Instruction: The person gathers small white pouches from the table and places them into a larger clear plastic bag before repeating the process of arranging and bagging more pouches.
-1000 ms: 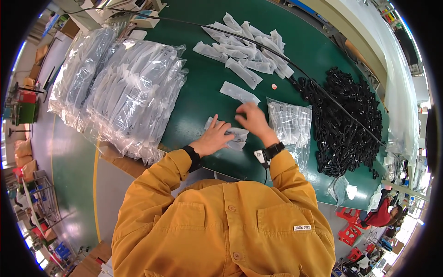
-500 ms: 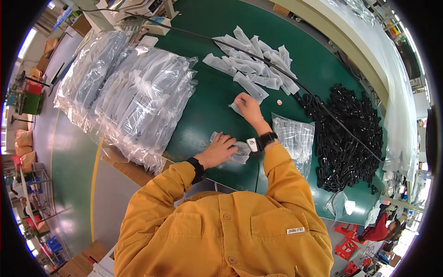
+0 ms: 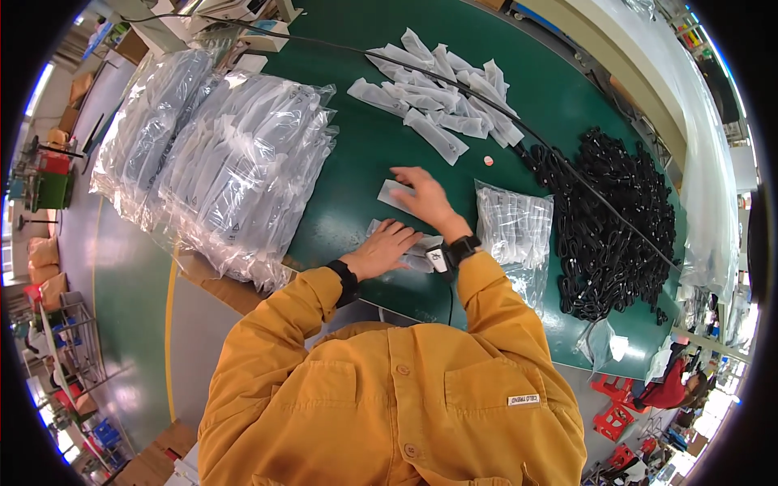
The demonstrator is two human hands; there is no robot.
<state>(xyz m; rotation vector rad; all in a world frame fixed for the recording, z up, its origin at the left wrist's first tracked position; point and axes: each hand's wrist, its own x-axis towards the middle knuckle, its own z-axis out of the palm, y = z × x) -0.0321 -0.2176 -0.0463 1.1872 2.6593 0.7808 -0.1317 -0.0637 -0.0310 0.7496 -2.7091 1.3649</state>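
Observation:
My left hand (image 3: 384, 248) lies flat with fingers spread, pressing on a translucent plastic sleeve (image 3: 418, 263) on the green table. Just beyond it, my right hand (image 3: 425, 199) has its thumb and fingers apart. Its thumb tip touches a small frosted plastic sleeve (image 3: 392, 196) that looks flat. What, if anything, the sleeve under my left hand contains is hidden. Farther off lies a loose pile of filled frosted sleeves (image 3: 442, 97). To the right of my right hand sits a clear bag (image 3: 515, 227) packed with similar sleeves.
A heap of black coiled cables (image 3: 612, 235) covers the table's right side. Large clear bags of filled sleeves (image 3: 235, 170) are stacked at the left. One long black cable (image 3: 559, 154) crosses above the table. A small round orange-white piece (image 3: 489, 161) lies near the pile.
My right hand has come slightly left and its fingers have opened from their closed hold on the small sleeve. My left hand stays on its sleeve. The view has shifted slightly.

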